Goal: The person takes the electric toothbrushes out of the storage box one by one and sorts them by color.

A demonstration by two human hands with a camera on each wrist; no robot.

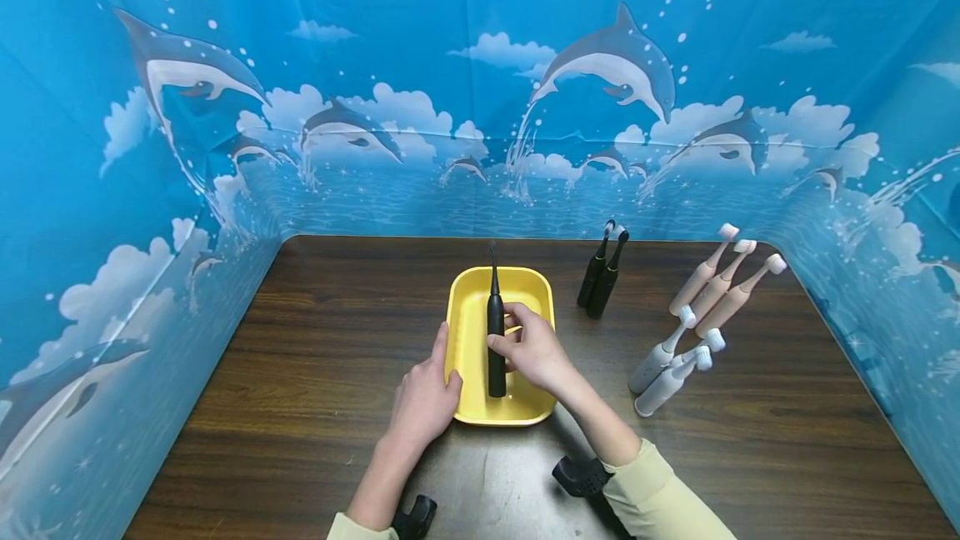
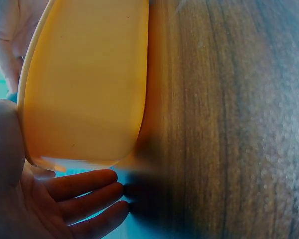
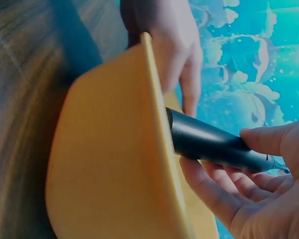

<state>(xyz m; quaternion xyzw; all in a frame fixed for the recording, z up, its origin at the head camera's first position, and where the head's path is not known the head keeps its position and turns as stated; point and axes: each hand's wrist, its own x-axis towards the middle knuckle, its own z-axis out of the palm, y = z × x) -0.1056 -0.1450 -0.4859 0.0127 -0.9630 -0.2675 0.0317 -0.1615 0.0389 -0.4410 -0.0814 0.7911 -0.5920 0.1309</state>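
Note:
A black electric toothbrush (image 1: 496, 340) is pinched between the thumb and fingers of my right hand (image 1: 534, 350), its brush head pointing away from me. It is over the yellow tray (image 1: 501, 415), and the right wrist view shows the handle (image 3: 209, 139) crossing the tray's rim. Whether it touches the tray's floor I cannot tell. My left hand (image 1: 423, 397) rests on the tray's left side, thumb at the rim. In the left wrist view several fingers (image 2: 84, 184) of that hand lie straight beside the tray's outer wall (image 2: 89, 74).
Two black electric toothbrushes (image 1: 602, 277) stand right of the tray. Farther right are three pink ones (image 1: 720, 290), with three pale grey ones (image 1: 663, 373) nearer me. A dolphin-print curtain (image 1: 465, 107) borders the dark wooden table (image 1: 315, 340) at the back and sides.

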